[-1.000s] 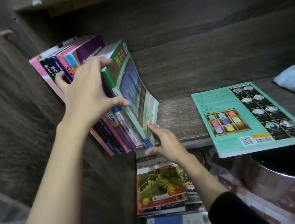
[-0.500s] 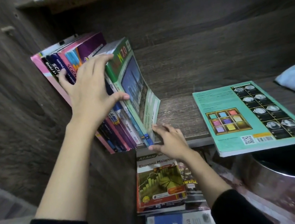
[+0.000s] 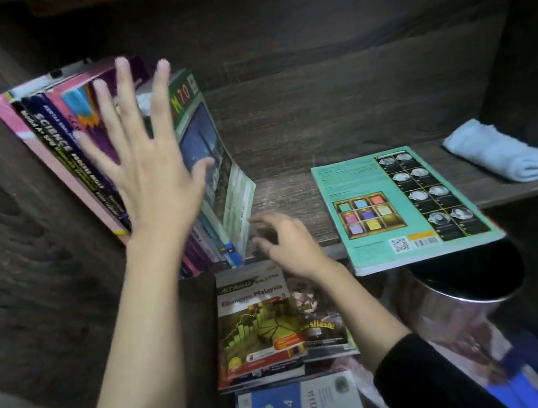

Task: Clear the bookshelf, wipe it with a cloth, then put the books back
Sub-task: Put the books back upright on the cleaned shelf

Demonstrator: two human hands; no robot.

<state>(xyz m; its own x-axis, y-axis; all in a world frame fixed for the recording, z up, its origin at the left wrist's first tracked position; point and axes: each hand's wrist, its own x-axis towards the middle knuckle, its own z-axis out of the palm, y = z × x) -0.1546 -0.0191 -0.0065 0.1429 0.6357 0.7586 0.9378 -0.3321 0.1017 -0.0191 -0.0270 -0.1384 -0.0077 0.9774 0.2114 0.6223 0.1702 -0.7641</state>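
Lifted off the book tops it gripped before, the left hand now fans flat, fingers wide and straight, against the leaning row of glossy books on the dark wood-grain shelf. At the row's base the right hand hovers, blurred, loosely curled, holding nothing. Right of the row lie a flat teal book and a folded soft cloth.

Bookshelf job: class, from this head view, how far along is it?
Likely done: wiping, since the folded cloth lies aside on the shelf. In hand: re-shelving, left hand spread at the leaning row of books, right hand at its foot. Left: the flat teal book and the stack below the shelf.
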